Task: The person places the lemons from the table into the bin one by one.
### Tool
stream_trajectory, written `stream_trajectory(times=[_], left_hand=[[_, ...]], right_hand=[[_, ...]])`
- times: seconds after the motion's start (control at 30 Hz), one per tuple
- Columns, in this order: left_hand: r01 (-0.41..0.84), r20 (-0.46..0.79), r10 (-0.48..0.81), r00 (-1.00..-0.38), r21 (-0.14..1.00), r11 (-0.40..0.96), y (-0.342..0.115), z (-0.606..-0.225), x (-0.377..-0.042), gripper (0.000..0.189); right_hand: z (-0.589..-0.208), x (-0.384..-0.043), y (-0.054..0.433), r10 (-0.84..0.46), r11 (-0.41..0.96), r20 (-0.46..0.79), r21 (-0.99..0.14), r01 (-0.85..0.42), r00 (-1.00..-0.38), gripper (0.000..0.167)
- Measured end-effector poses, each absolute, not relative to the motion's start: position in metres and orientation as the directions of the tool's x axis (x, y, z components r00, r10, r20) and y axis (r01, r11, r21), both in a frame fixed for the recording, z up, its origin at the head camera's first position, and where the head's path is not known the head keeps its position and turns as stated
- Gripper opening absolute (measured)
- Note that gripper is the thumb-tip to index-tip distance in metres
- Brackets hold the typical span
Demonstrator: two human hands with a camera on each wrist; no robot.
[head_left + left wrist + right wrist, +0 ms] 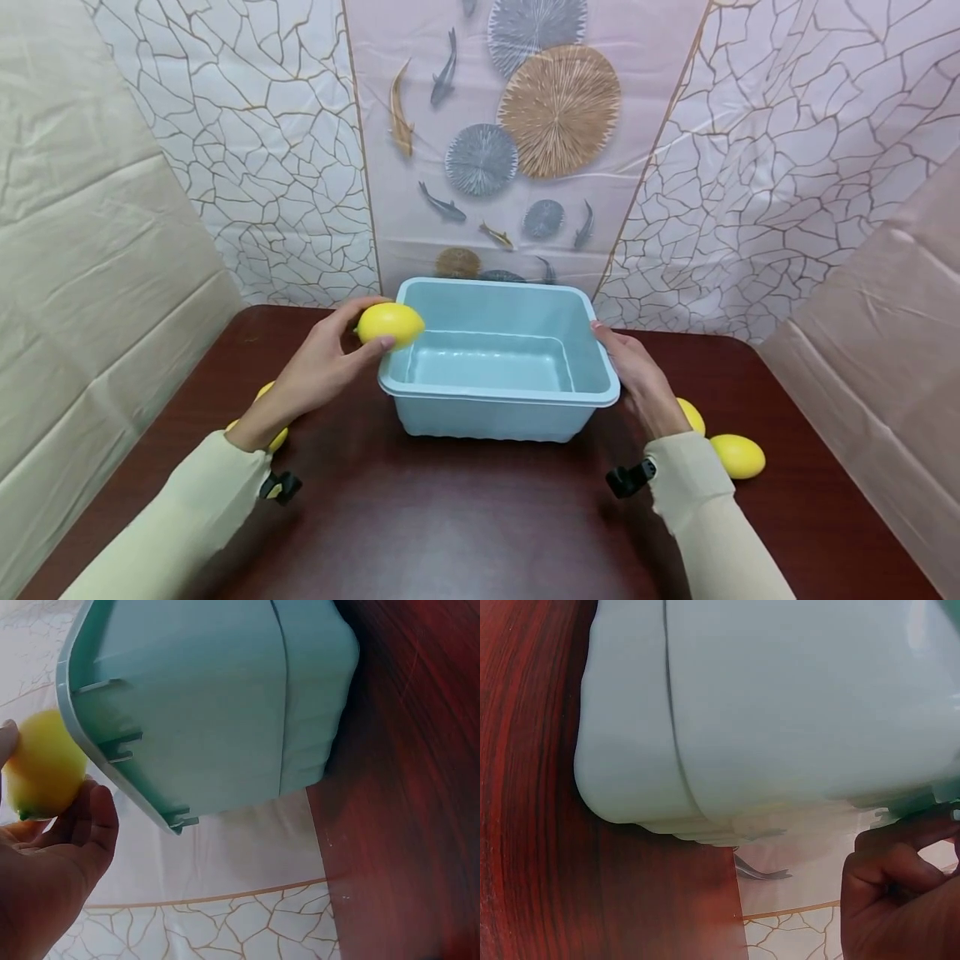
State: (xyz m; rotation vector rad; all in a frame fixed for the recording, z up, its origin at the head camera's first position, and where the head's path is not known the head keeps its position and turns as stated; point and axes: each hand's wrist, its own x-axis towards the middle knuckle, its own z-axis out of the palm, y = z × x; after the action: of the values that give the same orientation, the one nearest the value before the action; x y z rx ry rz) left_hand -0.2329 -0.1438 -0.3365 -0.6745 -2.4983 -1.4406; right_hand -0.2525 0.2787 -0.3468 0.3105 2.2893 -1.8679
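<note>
Lemon (391, 325) sits pinched in our left hand (324, 367). Our right hand (636, 371) grips the plastic tub (487, 418); we should hold it steady.

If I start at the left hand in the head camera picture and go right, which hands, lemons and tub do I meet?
Left hand → held lemon → blue tub → right hand → partly hidden lemon → far-right lemon.
</note>
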Motion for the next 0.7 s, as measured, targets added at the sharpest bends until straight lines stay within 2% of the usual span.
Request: stream_trajectory(times=[0.23, 0.7], left_hand=[[0.542, 0.420, 0.346, -0.839, 0.697, 0.469, -0.135, -0.332, -0.240, 0.060], [0.649, 0.423, 0.497, -0.758, 0.574, 0.500, -0.120, -0.329, -0.250, 0.064]], right_hand=[[-0.347, -0.254, 0.277, 0.051, 0.227, -0.238, -0.943, 0.243, -0.970, 0.072], [-0.347, -0.254, 0.279, 0.056, 0.268, -0.248, -0.929, 0.254, -0.967, 0.073]])
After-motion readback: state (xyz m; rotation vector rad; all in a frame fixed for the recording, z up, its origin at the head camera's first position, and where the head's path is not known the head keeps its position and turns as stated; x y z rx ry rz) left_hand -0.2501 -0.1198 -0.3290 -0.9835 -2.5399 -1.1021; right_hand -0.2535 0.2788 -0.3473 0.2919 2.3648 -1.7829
